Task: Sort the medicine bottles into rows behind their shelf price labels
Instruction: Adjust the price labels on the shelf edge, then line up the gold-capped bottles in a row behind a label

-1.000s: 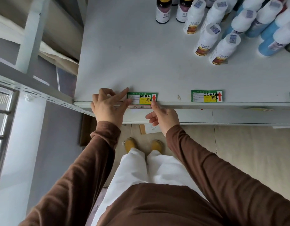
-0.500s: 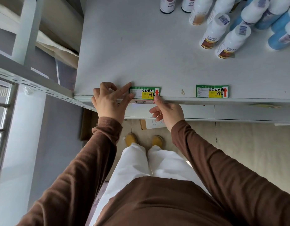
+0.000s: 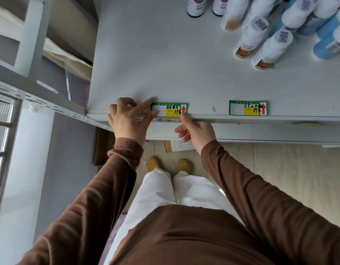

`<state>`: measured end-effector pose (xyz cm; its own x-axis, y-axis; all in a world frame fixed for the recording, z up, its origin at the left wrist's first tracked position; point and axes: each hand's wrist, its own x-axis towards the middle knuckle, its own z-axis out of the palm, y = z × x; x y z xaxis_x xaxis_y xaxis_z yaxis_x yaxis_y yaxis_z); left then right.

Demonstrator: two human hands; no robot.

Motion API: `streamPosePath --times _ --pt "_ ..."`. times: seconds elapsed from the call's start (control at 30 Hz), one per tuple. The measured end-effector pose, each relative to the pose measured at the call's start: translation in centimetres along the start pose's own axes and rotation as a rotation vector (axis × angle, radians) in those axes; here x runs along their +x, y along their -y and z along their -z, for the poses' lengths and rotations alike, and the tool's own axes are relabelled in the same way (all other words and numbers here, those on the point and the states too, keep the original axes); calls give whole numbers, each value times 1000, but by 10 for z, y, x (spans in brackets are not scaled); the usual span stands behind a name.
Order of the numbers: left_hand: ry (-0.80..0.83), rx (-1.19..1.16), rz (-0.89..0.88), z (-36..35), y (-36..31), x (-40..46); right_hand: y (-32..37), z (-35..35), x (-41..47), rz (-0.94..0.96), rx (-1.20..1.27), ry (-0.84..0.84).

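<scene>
L hand [image 3: 127,121] fingers straight, R hand [image 3: 196,133] index extended, pressing left price label [image 3: 169,110] at shelf [image 3: 165,64] edge; neither grasps. Risk: crooked label misguides bottles [image 3: 264,48] rows.

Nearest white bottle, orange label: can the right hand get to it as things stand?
Probably yes. The right hand sits at the shelf edge, fingertip on the 69 price label. Bare shelf lies between it and the nearest white bottle; nothing blocks a forward reach.
</scene>
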<state>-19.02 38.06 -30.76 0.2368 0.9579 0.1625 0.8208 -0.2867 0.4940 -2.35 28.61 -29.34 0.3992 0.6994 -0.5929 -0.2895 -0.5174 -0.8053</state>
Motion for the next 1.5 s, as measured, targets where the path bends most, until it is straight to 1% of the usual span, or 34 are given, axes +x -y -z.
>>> streamPosePath --times 0.13,0.23,0.33,0.4,0.47,0.57,0.7,0.8,0.97,1.1,1.2,1.3,1.5 --pt "40 15 -2 6 -5 2 7 3 -2 -31 -43 11" --pt "99 22 -16 13 -11 5 13 9 -2 -30 -97 33" --pt "159 6 -33 21 -21 12 21 19 -4 -11 -167 72" --pt "181 -20 -74 26 -29 20 28 27 -5 32 -251 77" --pt "205 -69 -127 31 -39 31 37 35 -7 117 -381 46" --pt "248 -108 -191 37 -56 53 60 48 -5 342 -616 -58" --pt "273 -122 -252 40 -83 86 99 62 6 541 -771 -150" --pt "262 -190 -245 39 -100 112 126 71 21 604 -782 -176" --pt "251 -170 -237 31 -117 154 163 76 45 692 -800 -220" --pt "243 -207 -183 18 -128 185 197 68 70 750 -858 -217" --pt "234 -233 -145 8 -133 210 221 61 91 789 -937 -213" --pt "231 -223 -128 -5 -134 229 239 55 111 789 -1009 -212" --pt "306 -188 -134 -31 -139 251 258 42 145 824 -1188 -199"
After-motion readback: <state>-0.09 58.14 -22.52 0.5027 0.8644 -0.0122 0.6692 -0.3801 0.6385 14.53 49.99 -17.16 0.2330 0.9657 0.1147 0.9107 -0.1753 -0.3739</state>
